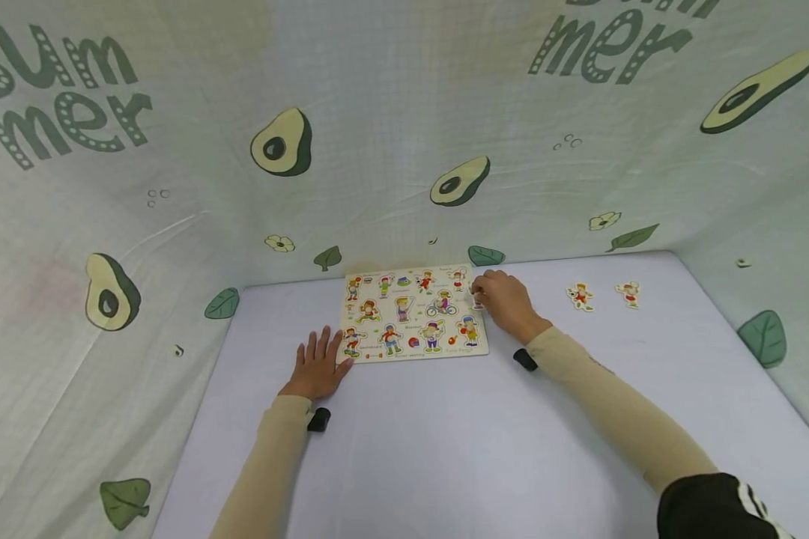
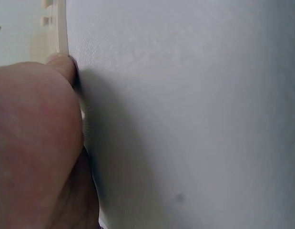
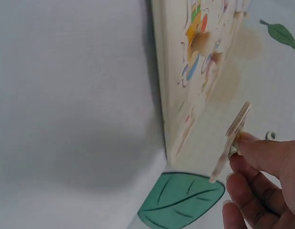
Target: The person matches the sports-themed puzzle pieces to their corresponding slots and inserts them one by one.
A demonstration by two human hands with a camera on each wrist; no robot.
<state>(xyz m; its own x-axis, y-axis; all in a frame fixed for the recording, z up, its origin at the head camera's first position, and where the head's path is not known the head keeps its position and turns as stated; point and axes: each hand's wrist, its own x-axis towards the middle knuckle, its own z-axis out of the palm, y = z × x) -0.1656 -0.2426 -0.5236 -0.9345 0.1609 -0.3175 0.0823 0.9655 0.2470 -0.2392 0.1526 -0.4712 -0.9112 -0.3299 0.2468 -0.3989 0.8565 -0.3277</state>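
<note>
A cream puzzle board (image 1: 482,343) printed with children at sports lies near the back of the table. My left hand (image 1: 317,370) is spread on the table at the board's lower left corner, fingers straight, the thumb against its edge. In the left wrist view, the palm side and thumb of the left hand (image 2: 33,138) show by the rim. At the board's right edge, my right hand (image 1: 508,301) pinches a thin wooden puzzle piece (image 3: 231,141) between thumb and fingers. The right wrist view shows that piece edge-on, so its picture is hidden.
Two loose figure pieces, one with a ball (image 1: 581,296) and another in red (image 1: 628,294), lie on the white table (image 1: 438,449) to the right. A patterned cloth (image 1: 377,150) with avocados and leaves rises behind and beside the table.
</note>
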